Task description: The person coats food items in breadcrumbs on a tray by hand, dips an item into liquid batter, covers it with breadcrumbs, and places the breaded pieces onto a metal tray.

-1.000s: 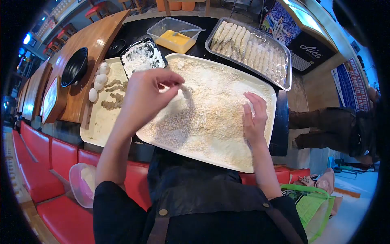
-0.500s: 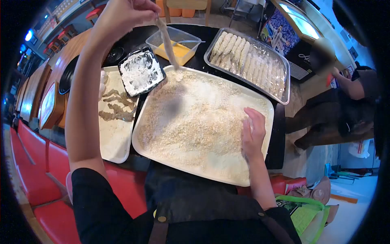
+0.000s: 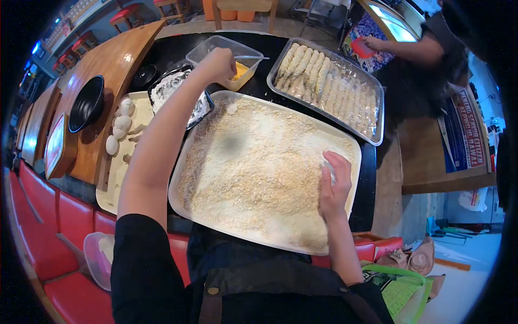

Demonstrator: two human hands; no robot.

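My left hand (image 3: 218, 63) is a closed fist reaching over the clear tub of yellow egg wash (image 3: 242, 71), at its near edge. The pale coated strip it carried a moment ago is hidden behind the hand. My right hand (image 3: 334, 183) rests with fingers spread on the breadcrumbs at the right side of the big white tray (image 3: 178, 181), holding nothing that I can see. A metal spoon (image 3: 251, 56) lies in the tub.
A foil-lined tray of several breaded sticks (image 3: 329, 86) stands at the back right. A black flour tray (image 3: 175, 89), eggs (image 3: 118, 127) on a white tray and a black bowl (image 3: 86, 102) sit left. Another person (image 3: 426, 48) stands beyond the counter.
My left hand lifted a long coated strip off the crumbs, held it high, then dropped to the egg wash tub. The right hand stayed put. The other person moved up along the counter.
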